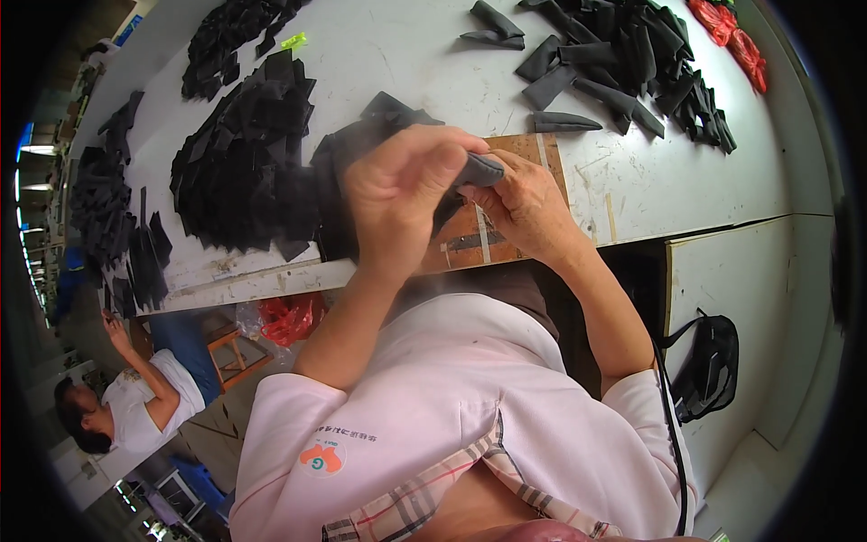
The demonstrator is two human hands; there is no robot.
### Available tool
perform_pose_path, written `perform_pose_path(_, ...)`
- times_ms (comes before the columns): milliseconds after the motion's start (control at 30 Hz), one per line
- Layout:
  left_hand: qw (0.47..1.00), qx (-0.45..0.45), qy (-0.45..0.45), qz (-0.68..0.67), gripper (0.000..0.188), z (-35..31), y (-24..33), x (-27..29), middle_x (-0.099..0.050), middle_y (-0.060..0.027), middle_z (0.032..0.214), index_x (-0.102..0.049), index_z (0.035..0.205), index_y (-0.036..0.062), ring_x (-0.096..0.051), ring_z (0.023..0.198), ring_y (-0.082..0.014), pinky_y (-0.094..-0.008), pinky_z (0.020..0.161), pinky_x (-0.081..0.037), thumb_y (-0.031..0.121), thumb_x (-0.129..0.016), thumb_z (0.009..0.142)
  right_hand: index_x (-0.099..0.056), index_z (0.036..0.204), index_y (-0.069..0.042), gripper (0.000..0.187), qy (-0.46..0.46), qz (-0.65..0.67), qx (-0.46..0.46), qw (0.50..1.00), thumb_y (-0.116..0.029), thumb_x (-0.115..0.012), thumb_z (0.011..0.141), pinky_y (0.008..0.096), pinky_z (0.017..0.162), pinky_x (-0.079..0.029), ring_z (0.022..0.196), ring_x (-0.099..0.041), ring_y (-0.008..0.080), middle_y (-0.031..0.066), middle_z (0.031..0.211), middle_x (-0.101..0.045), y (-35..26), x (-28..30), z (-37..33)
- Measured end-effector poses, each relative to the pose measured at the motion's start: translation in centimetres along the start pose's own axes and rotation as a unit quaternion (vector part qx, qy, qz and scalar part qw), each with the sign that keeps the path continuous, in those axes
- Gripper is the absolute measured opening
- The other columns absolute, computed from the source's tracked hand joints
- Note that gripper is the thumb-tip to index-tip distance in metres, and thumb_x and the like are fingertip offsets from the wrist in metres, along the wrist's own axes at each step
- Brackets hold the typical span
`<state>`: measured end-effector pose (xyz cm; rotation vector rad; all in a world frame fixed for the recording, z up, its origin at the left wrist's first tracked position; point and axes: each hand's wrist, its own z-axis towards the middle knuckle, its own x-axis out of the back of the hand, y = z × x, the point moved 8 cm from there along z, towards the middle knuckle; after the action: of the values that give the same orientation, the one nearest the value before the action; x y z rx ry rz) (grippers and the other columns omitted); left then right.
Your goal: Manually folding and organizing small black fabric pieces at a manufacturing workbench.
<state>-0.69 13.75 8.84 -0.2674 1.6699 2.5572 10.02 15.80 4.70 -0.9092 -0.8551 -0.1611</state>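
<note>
Dark-grey fabric piece (483, 172) held between left hand (399, 185) and right hand (531, 200), fingers of both closed on it, over brown board (506, 247) at near edge of white table (686, 185). Black fabric pile (239, 158) lies left of hands; loose dark pieces (596, 65) beyond right hand.

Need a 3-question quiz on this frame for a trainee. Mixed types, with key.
1. True or false: the right hand is empty.
2. Short answer: what colour are the plastic bags at the far right corner of the table?
3. Multiple choice: where is the black bag with straps?
A) On top of the pile at left
B) At the picture's right, below table level
C) Between the two hands

Key:
1. False; it holds a dark piece.
2. Red.
3. B.
</note>
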Motion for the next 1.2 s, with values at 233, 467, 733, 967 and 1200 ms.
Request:
perform_pose_path(233, 0.998, 0.007, 0.048, -0.043, 0.016, 0.5, 1.4, 1.1, -0.061, -0.011, 0.086, -0.059, 0.088, -0.0022, -0.055, 0.081, -0.0123, -0.0236, 0.074, -0.044, 0.013, -0.056, 0.083, -0.051, 0.079, -0.003, 0.022, -0.043, -0.051, 0.041, 0.997, -0.014, -0.065, 0.067, 0.0359, 0.058, -0.043, 0.074, -0.054, 0.0265, 0.008, 0.071, -0.051, -2.2, 1.3, 1.0)
perform_pose_path(467, 0.988, 0.007, 0.106, -0.117, 0.011, -0.7, 0.3, 3.7, -0.062, -0.0098, 0.083, -0.06, 0.083, -0.001, -0.056, 0.078, -0.012, -0.0241, 0.075, -0.043, 0.01, -0.06, 0.079, -0.046, 0.072, -0.004, 0.021, -0.011, -0.112, 0.052, 0.992, -0.015, -0.065, 0.069, 0.0352, 0.053, -0.041, 0.068, -0.052, 0.0251, 0.0066, 0.066, -0.048, -3.5, 2.0, 1.1)
perform_pose_path(733, 0.991, 0.041, 0.11, -0.066, 0.011, -1.4, -1.3, 4.0, -0.061, -0.0056, 0.082, -0.06, 0.082, -0.0006, -0.051, 0.073, -0.0073, -0.0195, 0.07, -0.039, 0.01, -0.059, 0.08, -0.041, 0.069, -0.006, 0.021, 0.049, -0.048, 0.039, 0.997, -0.009, -0.061, 0.072, 0.0349, 0.046, -0.038, 0.057, -0.05, 0.0255, 0.0065, 0.061, -0.046, -1.3, 0.2, -0.1)
perform_pose_path(967, 0.997, 0.02, 0.069, 0.001, 0.01, -1.4, -1.0, 3.5, -0.06, -0.0031, 0.079, -0.059, 0.081, 0.0002, -0.05, 0.071, -0.0057, -0.0184, 0.065, -0.039, 0.01, -0.058, 0.082, -0.04, 0.069, -0.005, 0.02, 0.047, -0.015, 0.04, 0.998, -0.005, -0.059, 0.074, 0.0356, 0.045, -0.037, 0.055, -0.049, 0.0261, 0.0077, 0.059, -0.044, -1.1, -0.5, -0.6)
perform_pose_path(1200, 0.939, 0.111, 0.157, 0.284, 0.014, 1.7, -5.4, 8.6, -0.062, -0.0077, 0.08, -0.06, 0.085, -0.0041, -0.055, 0.072, -0.0097, -0.0204, 0.067, -0.043, 0.007, -0.052, 0.082, -0.046, 0.071, -0.002, 0.009, 0.026, 0.109, 0.014, 0.994, -0.002, -0.054, 0.075, 0.0327, 0.045, -0.038, 0.051, -0.047, 0.0271, 0.0094, 0.057, -0.044, -1.9, 2.4, 0.4)
